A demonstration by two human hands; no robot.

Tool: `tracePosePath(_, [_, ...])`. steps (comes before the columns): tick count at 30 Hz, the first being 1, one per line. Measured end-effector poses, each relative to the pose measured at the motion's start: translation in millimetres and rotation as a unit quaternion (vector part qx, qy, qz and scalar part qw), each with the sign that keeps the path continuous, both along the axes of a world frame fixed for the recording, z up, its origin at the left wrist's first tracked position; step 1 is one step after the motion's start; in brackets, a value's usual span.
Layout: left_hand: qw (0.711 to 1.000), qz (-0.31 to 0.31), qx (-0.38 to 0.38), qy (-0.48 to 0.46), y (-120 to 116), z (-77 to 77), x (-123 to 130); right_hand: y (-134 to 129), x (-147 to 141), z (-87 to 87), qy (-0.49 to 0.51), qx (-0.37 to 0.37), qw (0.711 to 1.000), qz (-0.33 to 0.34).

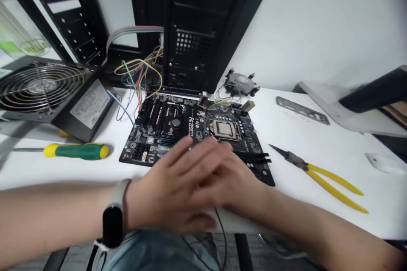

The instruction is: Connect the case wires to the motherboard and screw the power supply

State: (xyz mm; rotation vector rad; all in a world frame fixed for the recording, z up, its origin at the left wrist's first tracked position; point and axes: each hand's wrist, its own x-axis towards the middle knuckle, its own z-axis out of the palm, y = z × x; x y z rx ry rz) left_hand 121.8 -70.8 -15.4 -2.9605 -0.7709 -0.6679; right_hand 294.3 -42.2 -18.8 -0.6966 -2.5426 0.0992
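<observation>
My left hand [178,186], with a watch band [113,216] on its wrist, has its fingers stretched out and lies over my right hand [233,178]. The two overlap above the front edge of a black motherboard [200,133]. Nothing shows in my left hand. My right hand's fingers are mostly hidden behind the left, and motion blurs them. A processor [225,129] sits in the socket on the board, and thin colored wires run to the board's back and left side.
A power supply [90,106] and a green-yellow screwdriver [78,151] lie left. The black computer case [197,21] stands behind. A cooler fan [241,83], a metal plate [302,110], yellow-handled pliers [318,178] and a white mouse [384,163] are on the right.
</observation>
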Motion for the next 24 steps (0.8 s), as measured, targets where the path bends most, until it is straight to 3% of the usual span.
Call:
tracePosePath(3, [0.995,0.098,0.027,-0.015,10,-7.6,0,0,0,-3.3,0.023,0.127,0.991,0.027])
tracePosePath(6, [0.99,0.137,0.029,-0.001,12,-15.3,2,2,1,-2.7,0.012,0.178,0.983,0.031])
tracePosePath(11, [0.98,0.196,-0.017,0.023,10,-19.6,6,1,4,-3.7,-0.015,0.136,0.99,0.025])
tracePosePath(24, [0.979,0.197,-0.047,-0.001,7,-22.6,7,1,9,-5.8,0.048,0.034,0.998,0.02])
